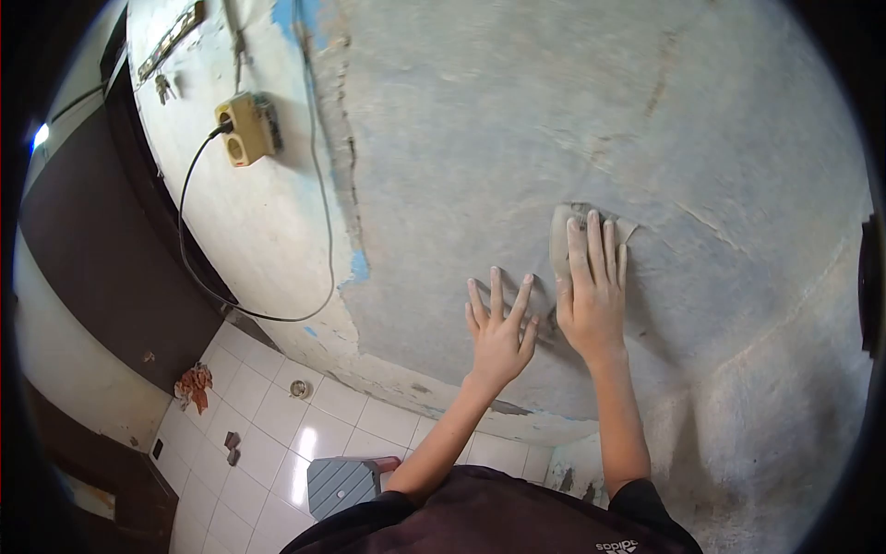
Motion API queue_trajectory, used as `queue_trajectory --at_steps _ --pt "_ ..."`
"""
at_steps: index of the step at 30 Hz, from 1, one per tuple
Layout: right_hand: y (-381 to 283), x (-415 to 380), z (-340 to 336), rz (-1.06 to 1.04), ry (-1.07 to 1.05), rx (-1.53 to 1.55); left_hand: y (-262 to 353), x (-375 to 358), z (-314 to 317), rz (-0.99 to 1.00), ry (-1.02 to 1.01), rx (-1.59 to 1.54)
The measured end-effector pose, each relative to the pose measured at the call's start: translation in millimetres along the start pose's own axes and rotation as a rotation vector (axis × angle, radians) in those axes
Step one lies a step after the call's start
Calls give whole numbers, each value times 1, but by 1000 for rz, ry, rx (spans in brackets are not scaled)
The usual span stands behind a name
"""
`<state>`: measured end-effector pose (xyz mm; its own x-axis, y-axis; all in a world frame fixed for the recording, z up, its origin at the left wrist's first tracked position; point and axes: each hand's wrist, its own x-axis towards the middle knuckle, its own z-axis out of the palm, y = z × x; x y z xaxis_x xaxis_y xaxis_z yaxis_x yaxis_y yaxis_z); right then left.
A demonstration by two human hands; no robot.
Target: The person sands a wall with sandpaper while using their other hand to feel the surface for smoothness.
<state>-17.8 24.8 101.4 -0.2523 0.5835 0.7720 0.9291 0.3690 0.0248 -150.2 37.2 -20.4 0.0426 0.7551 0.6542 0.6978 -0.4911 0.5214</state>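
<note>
My right hand [593, 277] lies with its fingers stretched over a curled, greyish sheet that looks like sandpaper [560, 242], holding it against the wall. One corner of the sheet sticks out beyond the fingertips; the palm hides much of the rest. Lower and to the left, my left hand [501, 332] has its fingers spread at the wall, with nothing in it. Both hands are in front of the grey, patchy plastered wall [461, 166], which shows scratches and brownish stains. Pale dust coats the fingertips.
A yellowed socket block [245, 134] with a plugged-in black cable [185, 212] hangs on the wall at left. Below, a grey step stool [341, 487] stands on white floor tiles [268, 452]. An orange-brown rag [194, 386], small dark pieces [233, 448] and a round container [300, 389] lie there too.
</note>
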Motion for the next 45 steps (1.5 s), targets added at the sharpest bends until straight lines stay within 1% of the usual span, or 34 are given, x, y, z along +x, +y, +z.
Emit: queue_trajectory --at_steps 1,3,5,7,8,10,11,13,14,15,16,17,21,23,24,25,27,28,29,31,33,35,36,39,40,41,43,45 --pt "-9 -3 16 -9 -3 -1 -11 3 -4 13 23 -4" --pt "-28 -17 53 5 -80 -90 -38 5 -17 -1 51 -21" --pt "-49 -22 71 30 -196 -102 -63 7 -27 -16 76 -44" --pt "-55 0 64 -13 -141 -192 -85 5 -39 -75 94 -84" --pt "-58 15 57 -14 -148 -196 -93 4 -44 -107 94 -103" --pt "-62 42 48 63 32 -325 -111 4 -50 -116 118 -153" --pt "-66 46 53 58 20 -330 -119 3 -52 -120 145 -197" --pt "-79 51 67 33 132 -200 -130 2 -58 -155 126 -215" --pt "-88 44 75 -45 47 -215 -134 1 -60 -180 125 -228" --pt "-98 32 87 -49 35 -222 -138 -1 -60 -205 124 -241" --pt "-108 17 99 -80 -138 -142 -143 -2 -59 -197 140 -245" --pt "-111 11 106 -110 -304 -64 -146 -4 -58 -198 139 -254" --pt "-114 44 90 -128 -318 -134 -152 -6 -56 -241 140 -274" --pt "-113 71 71 -58 -85 -215 -155 -13 -58 -268 134 -298" --pt "-114 78 62 -33 -126 -204 -156 -12 -59 -268 127 -295" --pt "-117 76 66 -39 -128 -205 -156 -12 -60 -263 119 -294" --pt "-126 63 87 -83 -70 -203 -160 -11 -59 -263 130 -313" --pt "-130 48 104 -103 -157 -165 -160 -12 -58 -261 136 -326" --pt "-133 38 115 -102 -159 -170 -161 -12 -58 -262 134 -331" --pt "-140 29 123 -162 -344 -124 -160 -12 -59 -266 130 -357" --pt "-138 44 113 -171 -319 -98 -157 -10 -62 -290 123 -381" --pt "-138 67 95 -146 -153 -132 -156 -13 -66 -314 104 -402" --pt "-135 74 92 -125 -131 -159 -155 -13 -66 -316 98 -397" --pt "-139 71 112 -141 -89 -234 -157 -12 -66 -300 102 -396" --pt "-148 60 124 -175 -146 -144 -158 -13 -65 -290 108 -395" --pt "-152 47 135 -176 -145 -146 -162 -17 -60 -289 109 -396" --pt "-164 40 144 -227 -264 -28 -171 -16 -55 -192 131 -345" --pt "-162 56 133 -220 -255 -33 -165 -15 -59 -211 138 -367"
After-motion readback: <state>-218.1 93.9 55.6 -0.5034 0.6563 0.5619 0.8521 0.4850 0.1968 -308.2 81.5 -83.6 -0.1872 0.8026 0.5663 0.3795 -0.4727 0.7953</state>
